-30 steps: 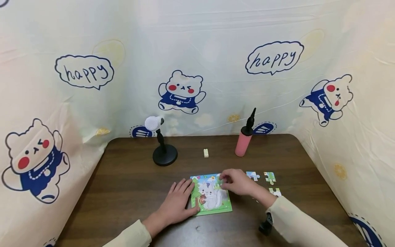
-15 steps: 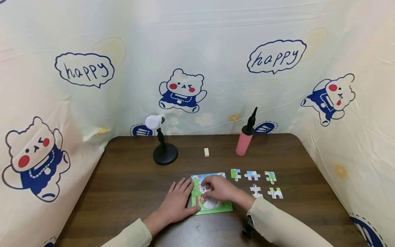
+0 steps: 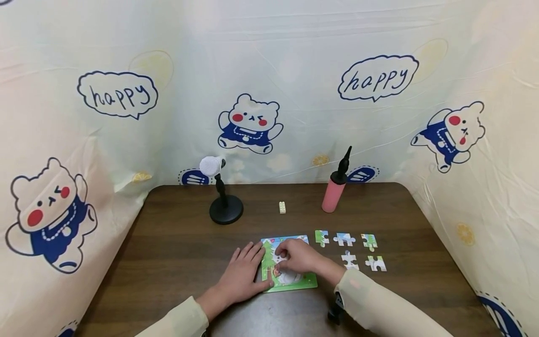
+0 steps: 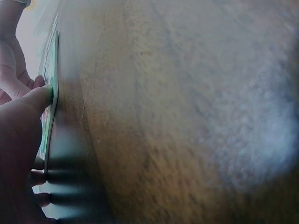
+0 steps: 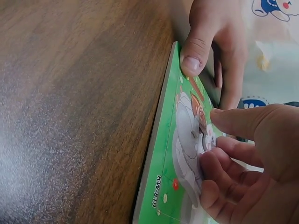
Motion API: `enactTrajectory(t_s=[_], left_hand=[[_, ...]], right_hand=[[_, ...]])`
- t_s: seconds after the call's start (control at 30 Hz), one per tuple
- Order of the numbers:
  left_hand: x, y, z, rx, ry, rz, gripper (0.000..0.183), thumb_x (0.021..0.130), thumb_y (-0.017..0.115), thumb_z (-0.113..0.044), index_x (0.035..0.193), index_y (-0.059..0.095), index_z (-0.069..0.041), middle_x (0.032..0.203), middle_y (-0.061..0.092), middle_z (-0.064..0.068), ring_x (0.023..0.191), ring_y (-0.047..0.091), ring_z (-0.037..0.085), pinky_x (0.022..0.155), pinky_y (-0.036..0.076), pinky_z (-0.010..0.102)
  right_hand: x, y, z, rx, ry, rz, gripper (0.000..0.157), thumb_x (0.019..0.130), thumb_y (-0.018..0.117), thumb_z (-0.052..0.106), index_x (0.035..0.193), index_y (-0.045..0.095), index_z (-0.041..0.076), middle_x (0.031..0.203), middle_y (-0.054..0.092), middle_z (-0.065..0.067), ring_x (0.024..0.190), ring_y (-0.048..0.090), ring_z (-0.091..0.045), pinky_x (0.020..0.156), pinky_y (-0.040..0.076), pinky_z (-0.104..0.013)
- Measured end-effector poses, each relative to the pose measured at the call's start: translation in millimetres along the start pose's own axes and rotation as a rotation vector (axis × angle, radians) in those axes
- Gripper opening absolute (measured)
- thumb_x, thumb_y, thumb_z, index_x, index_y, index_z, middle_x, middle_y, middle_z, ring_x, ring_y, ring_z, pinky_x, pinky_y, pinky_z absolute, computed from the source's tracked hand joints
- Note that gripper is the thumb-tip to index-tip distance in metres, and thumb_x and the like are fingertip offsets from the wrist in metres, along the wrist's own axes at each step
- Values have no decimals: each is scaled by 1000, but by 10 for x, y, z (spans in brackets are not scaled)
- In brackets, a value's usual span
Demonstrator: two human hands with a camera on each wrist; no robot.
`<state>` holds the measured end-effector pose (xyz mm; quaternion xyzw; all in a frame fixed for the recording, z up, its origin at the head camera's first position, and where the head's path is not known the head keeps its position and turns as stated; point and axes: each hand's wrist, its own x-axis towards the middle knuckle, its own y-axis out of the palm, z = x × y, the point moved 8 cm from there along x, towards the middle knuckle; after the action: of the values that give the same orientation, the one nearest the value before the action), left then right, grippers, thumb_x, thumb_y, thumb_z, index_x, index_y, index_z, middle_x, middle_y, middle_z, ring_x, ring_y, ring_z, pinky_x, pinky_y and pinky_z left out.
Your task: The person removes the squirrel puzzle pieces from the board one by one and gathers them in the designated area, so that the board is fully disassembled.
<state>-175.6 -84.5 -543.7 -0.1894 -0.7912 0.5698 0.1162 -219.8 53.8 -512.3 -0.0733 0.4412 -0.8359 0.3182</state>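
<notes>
A picture puzzle (image 3: 309,283) with a green border and a white animal lies flat on the table. My left hand (image 3: 242,276) spreads over its left side, thumb pressing the front left corner and fingertips along the left edge. My right hand (image 3: 300,256) is over the puzzle's middle, fingers curled, thumb and index finger at a puzzle piece (image 5: 209,138) in the animal picture. A dark gap shows beside that piece in the right wrist view. Much of the picture is hidden under this hand. Loose puzzle pieces, including a green one (image 3: 322,238) and a whitish one (image 3: 376,263), lie to its right.
A microphone-shaped object on a black round-based stand (image 3: 226,210) stands at the back left of the brown table (image 3: 177,243). A small cream building block (image 3: 282,207) lies at back centre. Right of it stands a pink hand pump (image 3: 332,196) with a black nozzle.
My right hand has moved left from the puzzle's top right corner to its middle, uncovering loose pieces on the right. It has stayed there since half a second ago. My left hand stays put.
</notes>
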Motion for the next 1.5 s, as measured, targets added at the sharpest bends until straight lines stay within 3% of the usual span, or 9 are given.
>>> enactTrajectory(t_s=[0.33,0.7,1.03,1.23,1.5], left_hand=[[19,28,24,0,-17,8,95,88,61,-75,156,44,-10,166,35,7,154,30,35,117,28,66],[19,16,25,-2,-16,19,97,87,61,-75,156,43,-10,166,34,8,154,29,36,117,28,66],[19,13,15,4,-15,20,98,86,61,-76,156,44,-10,165,36,8,153,31,36,116,30,66],[43,23,17,15,-26,30,98,84,62,-77,155,46,-11,164,38,8,152,33,37,116,31,65],[68,5,17,41,-26,46,98,83,64,-78,154,48,-12,164,39,8,150,35,36,115,33,64]], right_hand=[[21,4,-49,44,21,-3,22,88,81,20,105,71,10,84,62,6,75,54,-7,70,46,-26],[27,-20,-40,100,-12,-62,11,90,77,15,97,71,10,76,64,7,63,54,-3,58,45,-23],[-33,-134,-96,211,-23,-95,4,92,75,12,95,72,11,80,66,5,71,60,-8,61,49,-23],[-225,-353,-282,250,-11,-90,4,95,72,11,98,71,8,84,67,1,75,62,-14,65,51,-26],[-552,-586,-749,313,50,-82,7,96,71,9,100,69,4,80,70,-5,69,69,-24,60,55,-30]])
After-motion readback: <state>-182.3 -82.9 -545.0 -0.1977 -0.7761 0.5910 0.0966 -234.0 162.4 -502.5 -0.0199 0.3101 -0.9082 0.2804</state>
